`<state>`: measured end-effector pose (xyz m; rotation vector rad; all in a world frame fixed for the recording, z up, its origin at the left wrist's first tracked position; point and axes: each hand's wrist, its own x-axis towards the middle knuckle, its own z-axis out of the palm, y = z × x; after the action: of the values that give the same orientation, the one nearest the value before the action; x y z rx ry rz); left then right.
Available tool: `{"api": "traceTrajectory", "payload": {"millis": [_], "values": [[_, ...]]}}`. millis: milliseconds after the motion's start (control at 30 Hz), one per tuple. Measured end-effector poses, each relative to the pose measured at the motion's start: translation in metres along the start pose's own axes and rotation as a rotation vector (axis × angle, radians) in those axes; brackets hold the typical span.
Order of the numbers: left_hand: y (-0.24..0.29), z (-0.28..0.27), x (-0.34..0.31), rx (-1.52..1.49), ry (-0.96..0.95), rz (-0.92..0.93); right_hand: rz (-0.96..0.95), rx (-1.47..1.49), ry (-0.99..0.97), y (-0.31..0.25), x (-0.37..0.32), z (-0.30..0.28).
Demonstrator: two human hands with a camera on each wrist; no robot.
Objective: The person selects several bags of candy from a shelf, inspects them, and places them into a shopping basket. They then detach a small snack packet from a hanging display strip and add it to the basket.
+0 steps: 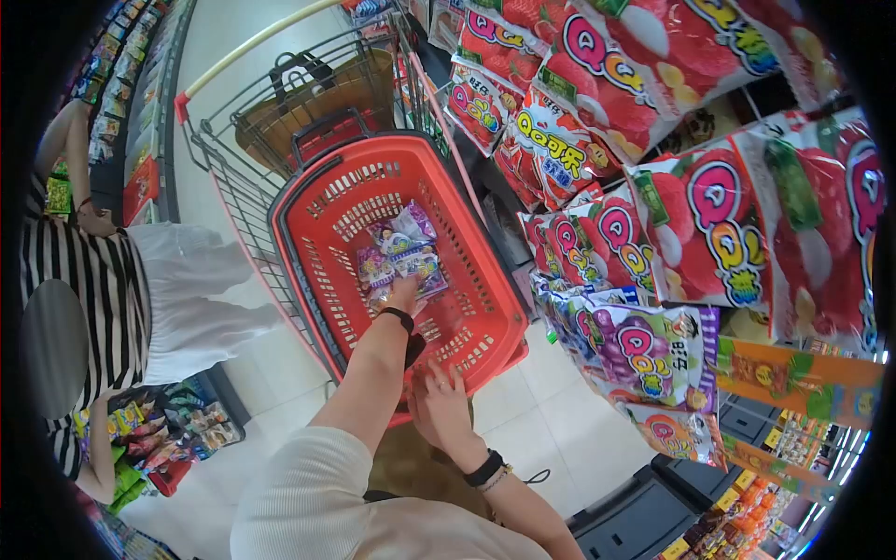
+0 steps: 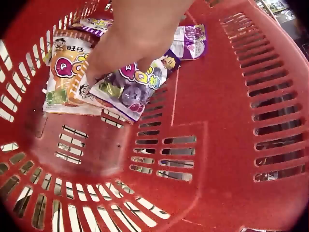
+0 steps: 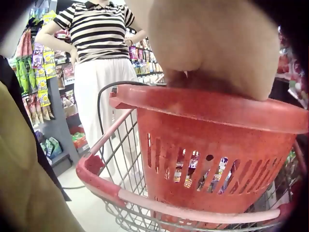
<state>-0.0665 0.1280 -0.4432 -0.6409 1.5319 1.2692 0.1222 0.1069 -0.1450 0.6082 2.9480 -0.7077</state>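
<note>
My left hand [image 1: 403, 295] reaches down into a red shopping basket [image 1: 303, 210]. In the left wrist view its fingers pinch a purple grape gummy candy bag [image 2: 130, 92], and part of the grip is hidden behind the hand. Beside that bag lies an orange gummy candy bag [image 2: 63, 89] on the basket floor. Another purple candy bag [image 2: 195, 42] is behind the hand. My right hand [image 1: 441, 406] rests on the near rim of the basket, its fingers laid over the edge.
The basket sits in a wire shopping cart [image 1: 224, 191] along with a brown bag [image 1: 355, 93]. Large strawberry gummy bags [image 1: 714, 224] hang close on the right, with grape gummy bags [image 1: 644, 350] below. A person in a striped shirt [image 1: 89, 289] stands to the left, near snack shelves [image 3: 36, 72].
</note>
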Motion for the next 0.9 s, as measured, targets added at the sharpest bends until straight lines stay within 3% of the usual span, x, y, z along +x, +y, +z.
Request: {"api": "traceTrajectory", "payload": {"millis": [33, 100, 167, 200, 233, 267, 300, 367, 400, 467, 533, 567, 633, 667, 733, 767, 833, 900], "values": [[-0.010, -0.002, 0.012, 0.057, -0.027, 0.093, -0.010, 0.020, -0.008, -0.001, -0.001, -0.001], [-0.039, -0.021, 0.061, 0.598, -0.104, 0.828, 0.017, 0.017, -0.010, -0.002, 0.000, -0.003], [-0.003, -0.003, -0.001, 1.638, 0.130, 1.212, 0.046, 0.104, 0.090, 0.002, 0.000, 0.002], [0.000, 0.004, -0.006, 1.148, 0.005, 0.864, 0.056, 0.105, 0.110, 0.006, 0.002, 0.004], [0.002, 0.011, -0.009, 0.591, 0.017, 0.604, 0.091, 0.334, 0.110, 0.012, 0.002, 0.004], [0.033, 0.027, -0.065, 0.699, 0.097, 0.543, 0.115, 0.561, 0.113, 0.015, 0.003, -0.002], [0.047, 0.030, -0.088, 0.764, 0.142, 0.573, 0.115, 0.559, 0.142, 0.013, 0.004, -0.018], [0.073, 0.036, -0.132, 0.892, 0.240, 0.626, 0.452, 0.879, 0.211, 0.007, 0.001, -0.056], [0.094, 0.037, -0.184, 0.871, 0.129, 0.712, 0.353, 0.797, 0.328, 0.015, -0.004, -0.059], [0.122, 0.035, -0.261, 1.018, 0.034, 0.889, 0.346, 0.715, 0.460, 0.029, -0.013, -0.065], [0.131, 0.017, -0.287, 0.850, -0.393, 0.908, 0.367, 0.560, 0.586, 0.035, -0.026, -0.079], [0.134, 0.018, -0.315, 0.857, -0.403, 0.932, 0.362, 0.556, 0.613, 0.037, -0.031, -0.085], [0.142, 0.017, -0.389, 0.785, -0.727, 0.707, 0.290, 0.643, 0.644, 0.039, -0.042, -0.092], [0.144, 0.021, -0.417, 0.788, -0.733, 0.724, 0.281, 0.637, 0.659, 0.037, -0.048, -0.100], [0.145, 0.035, -0.462, 0.975, -0.718, 0.583, 0.189, 1.368, 0.454, 0.026, -0.061, -0.130], [0.140, 0.043, -0.472, 0.974, -0.721, 0.604, 0.172, 1.358, 0.463, 0.021, -0.068, -0.145], [0.130, 0.060, -0.489, 0.645, -0.908, 0.859, 0.205, 1.339, 0.565, 0.013, -0.081, -0.174], [0.128, 0.074, -0.515, 0.606, -0.907, 0.956, 0.136, 1.318, 0.659, 0.007, -0.087, -0.200]]}}
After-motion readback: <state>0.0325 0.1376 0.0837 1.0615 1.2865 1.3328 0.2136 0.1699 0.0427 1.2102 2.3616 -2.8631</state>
